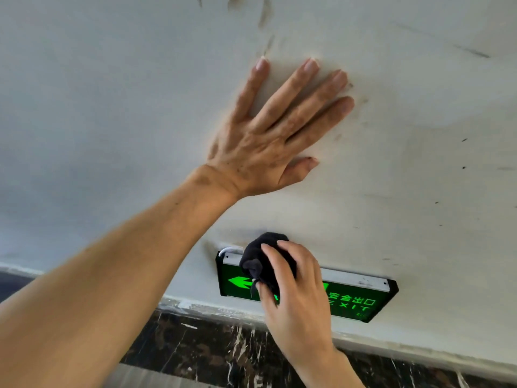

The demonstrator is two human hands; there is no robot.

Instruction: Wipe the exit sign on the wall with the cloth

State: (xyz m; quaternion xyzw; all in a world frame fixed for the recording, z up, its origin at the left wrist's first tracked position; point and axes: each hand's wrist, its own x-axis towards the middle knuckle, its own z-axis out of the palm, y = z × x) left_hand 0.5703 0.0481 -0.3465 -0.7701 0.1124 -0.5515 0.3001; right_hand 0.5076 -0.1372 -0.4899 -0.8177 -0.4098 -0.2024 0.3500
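Fingers (305, 88) of the left hand (260, 141) lie spread wide and flat against the pale wall (112, 93), palm pressed to the paint, holding nothing; the bare forearm runs down from the wrist toward the lower left corner; smudges and dark streaks mark the wall above and to the right of that hand. Lower down, the exit sign (361, 301) is mounted on the same wall, just above the dark marbled skirting (201, 348); its face glows green, with a bright arrow at its left end and lettering at its right end, framed in black with a pale strip along the top edge; a short white cable loops at its upper left corner. The right hand (296, 298) is curled tight around a dark bunched cloth (263, 259), thumb and fingers closed on it; the cloth is pressed against the sign's upper left part, covering the stretch just right of the arrow; a loose thread of the cloth dangles beside the thumb.
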